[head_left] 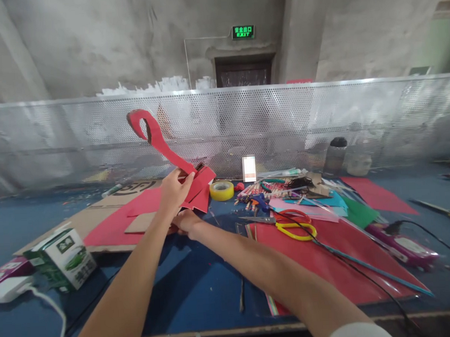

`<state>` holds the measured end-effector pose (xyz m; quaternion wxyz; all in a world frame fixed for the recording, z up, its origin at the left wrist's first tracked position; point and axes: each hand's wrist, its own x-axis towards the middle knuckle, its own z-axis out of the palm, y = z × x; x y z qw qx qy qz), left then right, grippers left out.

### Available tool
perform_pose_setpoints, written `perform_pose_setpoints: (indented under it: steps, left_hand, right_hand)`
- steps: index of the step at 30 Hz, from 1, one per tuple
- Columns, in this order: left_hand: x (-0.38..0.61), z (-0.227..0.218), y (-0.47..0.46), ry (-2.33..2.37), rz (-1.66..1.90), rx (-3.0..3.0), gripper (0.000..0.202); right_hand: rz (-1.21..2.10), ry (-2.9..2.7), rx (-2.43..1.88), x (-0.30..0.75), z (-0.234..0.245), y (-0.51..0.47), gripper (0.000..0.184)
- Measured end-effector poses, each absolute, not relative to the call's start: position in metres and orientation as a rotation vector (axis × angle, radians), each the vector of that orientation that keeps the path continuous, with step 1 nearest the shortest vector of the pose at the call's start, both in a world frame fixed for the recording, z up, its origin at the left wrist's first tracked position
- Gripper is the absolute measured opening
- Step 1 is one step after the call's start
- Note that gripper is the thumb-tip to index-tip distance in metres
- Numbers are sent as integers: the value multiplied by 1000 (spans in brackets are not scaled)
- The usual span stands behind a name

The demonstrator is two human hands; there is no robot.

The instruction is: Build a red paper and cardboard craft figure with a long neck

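My left hand (175, 189) is closed on a red cardboard piece (201, 182), its thumb pressed on the face. From that piece a long red strip rises up and left, ending in a curled loop (143, 125). My right hand (186, 222) is lower, just under the piece and partly behind my left wrist. Its fingers are curled, but what they hold is hidden. Beneath and left of my hands lie a red sheet (110, 224) and a small brown cardboard piece (140, 223). A roll of yellow tape (222, 191) sits right of the cardboard.
Scissors with red and yellow handles (296, 229) lie on a red sheet pack (329, 258), with a glue gun (260, 203) and cords nearby. A green-white carton (65, 259) and white charger (11, 289) stand at left. A perforated metal screen (191, 114) runs behind the table.
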<state>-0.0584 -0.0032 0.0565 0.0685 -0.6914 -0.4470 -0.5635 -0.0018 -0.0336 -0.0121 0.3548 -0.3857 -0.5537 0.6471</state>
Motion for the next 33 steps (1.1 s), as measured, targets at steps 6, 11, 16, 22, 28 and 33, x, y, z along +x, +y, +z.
perform_pose_setpoints:
  steps: [6,11,16,22,28,33]
  left_hand:
    - [-57,61,-5,-1279,-1804,-2005,28]
    - [-56,70,-8,-1116,-2111,-1829,30]
    - [-54,75,-12,-1032,-2198,-1691,30]
    - [-55,76,-12,-1051,-2147,-1626,30]
    - [-56,74,-12,-1050,-2113,-1586,30]
    - [-58,75,-12,-1045,-2112,-1554,25]
  right_hand:
    - [1589,-1359,-962,14,0,-31,22]
    - [1472,-1353,-937,43,21,-19,25]
    - [1314,-1400,-951,74,31,-11,18]
    - [881,-1689,-983,109,48,-7,11]
    - [919,-1621,-953,116,81,3,23]
    - [1079,-1520,-907,121,77,-3,22]
